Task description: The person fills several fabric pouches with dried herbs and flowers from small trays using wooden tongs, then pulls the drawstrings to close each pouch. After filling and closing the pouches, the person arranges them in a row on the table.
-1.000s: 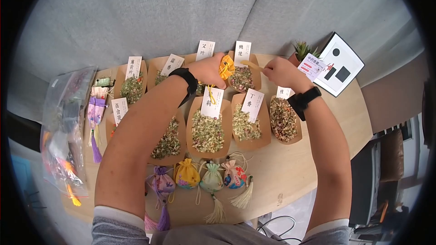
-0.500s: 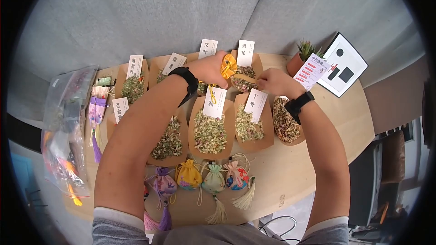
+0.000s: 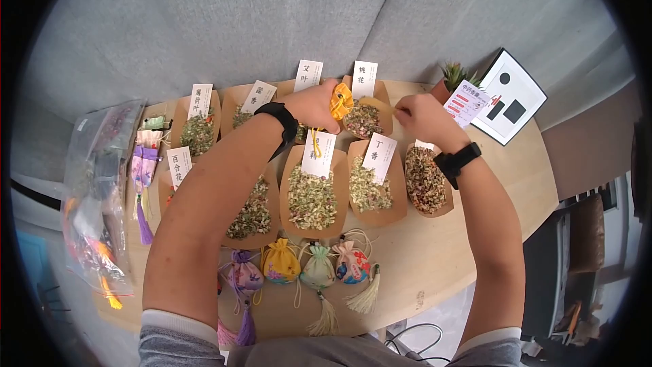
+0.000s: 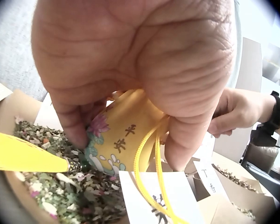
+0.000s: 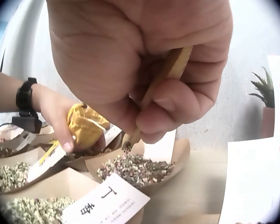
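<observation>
My left hand (image 3: 314, 105) holds a yellow drawstring sachet (image 4: 126, 133) between thumb and fingers. Flowers and characters are printed on its side, and a yellow cord (image 4: 144, 172) loops down from it. The sachet is over the back-row paper trays, and its yellow tassel (image 4: 32, 156) hangs to one side. To the right, my right hand (image 3: 426, 119) grips a slim wooden spoon (image 5: 167, 79) with curled fingers. Its end points down at the dried petals (image 5: 135, 169) in the back-right paper tray (image 5: 181, 154), with a few bits at the tip.
Several paper trays of dried herbs with label cards (image 3: 379, 153) stand in two rows. In front lie finished-looking sachets (image 3: 281, 261) with tassels. A clear plastic bag (image 3: 98, 204) and more pouches (image 3: 144, 163) are at left; a potted plant (image 3: 456, 76) and framed board (image 3: 509, 98) at right.
My right hand came left and nearer with the spoon beside the sachet, then drew back right; the spoon now tilts downward over the tray. My left hand keeps holding the sachet in place.
</observation>
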The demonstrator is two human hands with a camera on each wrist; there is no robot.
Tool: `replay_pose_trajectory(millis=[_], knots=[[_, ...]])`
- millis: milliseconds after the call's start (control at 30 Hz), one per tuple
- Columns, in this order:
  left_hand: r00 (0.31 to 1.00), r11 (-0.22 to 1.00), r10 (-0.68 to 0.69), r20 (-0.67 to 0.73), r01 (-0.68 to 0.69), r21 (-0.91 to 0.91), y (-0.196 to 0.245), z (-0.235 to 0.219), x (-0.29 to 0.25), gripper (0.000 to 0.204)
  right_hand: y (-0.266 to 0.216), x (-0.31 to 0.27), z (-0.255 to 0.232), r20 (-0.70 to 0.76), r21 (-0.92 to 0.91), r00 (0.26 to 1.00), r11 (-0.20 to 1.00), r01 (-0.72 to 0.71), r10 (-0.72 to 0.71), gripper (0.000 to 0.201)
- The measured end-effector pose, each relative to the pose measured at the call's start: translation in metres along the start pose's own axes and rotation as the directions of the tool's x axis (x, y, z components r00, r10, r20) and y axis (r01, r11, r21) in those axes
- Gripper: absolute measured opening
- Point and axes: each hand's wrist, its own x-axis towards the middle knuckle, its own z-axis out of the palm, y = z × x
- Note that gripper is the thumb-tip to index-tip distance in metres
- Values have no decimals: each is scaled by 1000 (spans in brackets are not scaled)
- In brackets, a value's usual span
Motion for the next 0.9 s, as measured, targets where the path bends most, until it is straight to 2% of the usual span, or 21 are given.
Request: replay_pose_trajectory(millis=[33,167,233,267,333,367,433,467,533,633,667,733,767,833,900], knots=[[1000,1000,3,-9,-3,15,0,0,0,102,-2,0,-7,-40,8,999,1000,16,-15,23],[1000,1000,-9,-15,9,12,3,1,-1,102,-27,1,-32,-17,26,999,999,-48,48,22],[1000,1000,-14,-10,14,0,3,1,1,102,-32,4,-31,3,63,999,997,35,-35,25],[1000,1000,-13,-9,13,3,2,2,2,102,-35,4,-32,1,63,999,997,33,-33,25],[999,1000,4,-35,-3,13,-1,4,4,103,-40,4,-36,72,68,997,998,-16,11,28],[999,1000,2,-35,-2,11,0,3,3,103,-36,5,-36,74,68,997,998,-15,10,28],[1000,1000,-12,-3,12,11,1,2,1,103,-19,8,-35,166,-41,969,983,-177,181,31],[1000,1000,-11,-3,11,12,2,1,0,103,-8,9,-29,166,-41,969,983,-177,182,31],[1000,1000,6,-4,-6,27,2,0,-2,104,18,12,-9,197,-157,950,964,-214,243,31],[999,999,27,-17,-27,25,-3,2,1,104,37,9,15,181,-175,960,968,-183,214,32],[1000,999,25,-16,-24,26,-3,1,1,104,33,8,16,182,-172,960,968,-182,212,32],[1000,1000,19,-4,-18,20,-2,1,2,103,23,9,15,318,-104,918,971,-214,236,34],[1000,1000,19,-3,-18,19,-1,1,1,103,19,9,15,319,-104,918,971,-215,237,34],[1000,999,-2,-7,2,42,2,0,0,101,13,9,15,378,23,889,957,-289,259,37],[1000,999,-4,1,4,39,2,0,0,101,8,8,14,376,41,894,959,-279,243,35]])
